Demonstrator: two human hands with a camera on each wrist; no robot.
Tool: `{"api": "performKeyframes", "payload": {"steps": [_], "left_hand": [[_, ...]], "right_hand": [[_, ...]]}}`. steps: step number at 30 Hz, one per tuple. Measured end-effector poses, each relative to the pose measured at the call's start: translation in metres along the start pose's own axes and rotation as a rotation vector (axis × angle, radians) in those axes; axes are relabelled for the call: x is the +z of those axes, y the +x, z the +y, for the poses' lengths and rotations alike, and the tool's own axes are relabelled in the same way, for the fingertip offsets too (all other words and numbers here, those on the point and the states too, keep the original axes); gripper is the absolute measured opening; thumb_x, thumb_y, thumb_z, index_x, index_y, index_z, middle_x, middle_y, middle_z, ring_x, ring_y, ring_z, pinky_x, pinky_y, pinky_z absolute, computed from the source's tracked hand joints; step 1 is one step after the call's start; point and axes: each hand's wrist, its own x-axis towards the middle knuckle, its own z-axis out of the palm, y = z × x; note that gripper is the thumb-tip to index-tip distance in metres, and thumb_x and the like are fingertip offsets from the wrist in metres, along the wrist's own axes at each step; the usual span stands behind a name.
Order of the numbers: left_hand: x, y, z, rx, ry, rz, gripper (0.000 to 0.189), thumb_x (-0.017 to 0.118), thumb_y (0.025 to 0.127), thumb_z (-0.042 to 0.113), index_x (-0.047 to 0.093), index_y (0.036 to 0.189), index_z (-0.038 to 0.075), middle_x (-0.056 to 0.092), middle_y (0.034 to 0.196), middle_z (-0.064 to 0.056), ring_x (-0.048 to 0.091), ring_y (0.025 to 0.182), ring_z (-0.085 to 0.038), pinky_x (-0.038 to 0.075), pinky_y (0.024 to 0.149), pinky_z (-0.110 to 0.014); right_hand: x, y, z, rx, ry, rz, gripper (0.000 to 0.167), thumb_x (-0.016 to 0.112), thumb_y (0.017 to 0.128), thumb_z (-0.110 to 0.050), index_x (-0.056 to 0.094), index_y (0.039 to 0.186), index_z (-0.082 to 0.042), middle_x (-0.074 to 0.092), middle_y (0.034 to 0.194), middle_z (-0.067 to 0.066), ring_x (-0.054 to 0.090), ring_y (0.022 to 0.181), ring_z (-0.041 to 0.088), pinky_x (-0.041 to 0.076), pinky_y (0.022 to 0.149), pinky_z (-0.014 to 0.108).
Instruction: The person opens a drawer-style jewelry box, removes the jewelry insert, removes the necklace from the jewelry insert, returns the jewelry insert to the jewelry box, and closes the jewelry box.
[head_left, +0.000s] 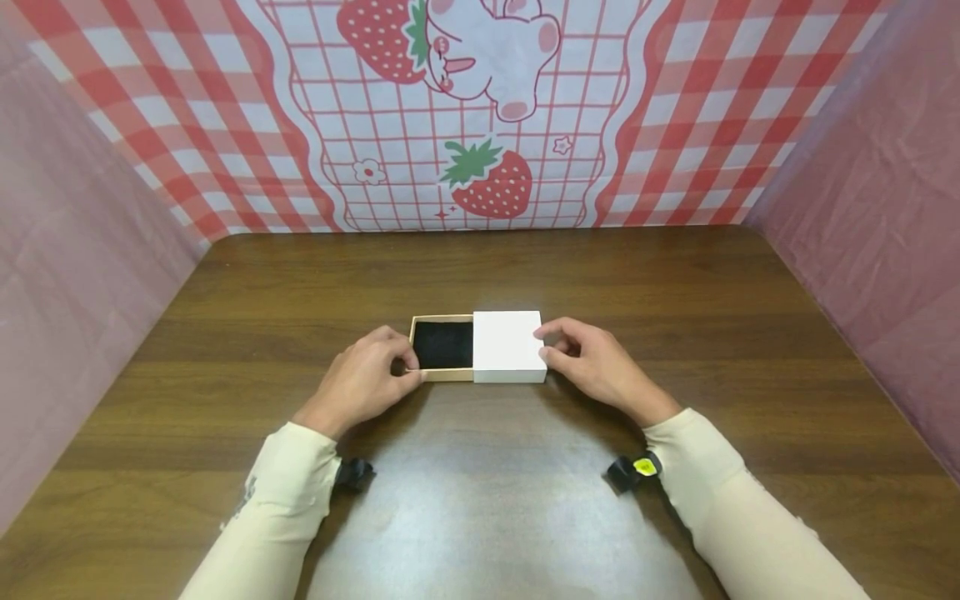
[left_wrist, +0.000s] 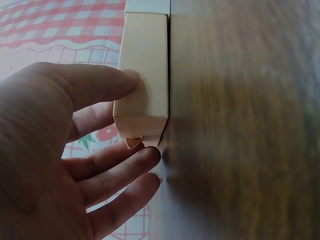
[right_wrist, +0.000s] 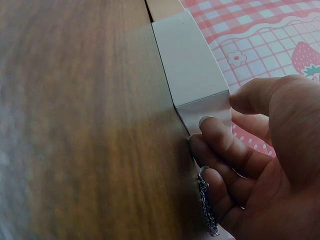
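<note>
A small sliding gift box lies on the table, its tan drawer (head_left: 448,376) pulled partly out of the left end of a white sleeve (head_left: 507,342). Black padding (head_left: 444,345) fills the exposed drawer. My left hand (head_left: 367,375) pinches the drawer's outer end, thumb on its near wall. My right hand (head_left: 592,362) holds the sleeve's right end, with thumb and forefinger at its edges and other fingers curled below. A silver-dark chain (right_wrist: 207,205) shows beneath those curled fingers, partly hidden; I cannot tell whether they grip it. A small pull tab (left_wrist: 133,142) sticks out from the drawer's end.
The brown wooden table (head_left: 480,467) spreads around the box. Behind its far edge hangs a red-checked cloth (head_left: 675,150) with strawberries. Pink fabric (head_left: 862,208) walls off both sides. A black strap (head_left: 354,473) sits at my left wrist, another (head_left: 624,473) at my right.
</note>
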Motion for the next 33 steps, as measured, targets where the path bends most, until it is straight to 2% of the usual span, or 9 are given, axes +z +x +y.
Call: {"api": "performKeyframes", "payload": {"steps": [21,33], "left_hand": [[0.0015,-0.0011,0.0047,0.007,-0.017,-0.006,0.017,0.076,0.085,0.034,0.064,0.077,0.026,0.064,0.099,0.003,0.064,0.087,-0.02,0.051,0.071,-0.043],[0.0034,-0.0013,0.007,0.002,0.017,0.002,0.017,0.075,0.086,0.036,0.064,0.078,0.026,0.063,0.097,0.004,0.064,0.084,-0.021,0.051,0.069,-0.044]], "right_hand": [[-0.0001,-0.0007,0.0013,0.006,-0.011,-0.003,0.024,0.068,0.095,-0.018,0.068,0.119,-0.017,0.065,0.084,0.0,0.058,0.078,0.018,0.045,0.072,0.036],[-0.0004,-0.0007,0.0005,0.012,-0.016,-0.002,0.024,0.068,0.096,-0.017,0.067,0.119,-0.017,0.065,0.085,0.0,0.058,0.079,0.018,0.045,0.072,0.036]]}}
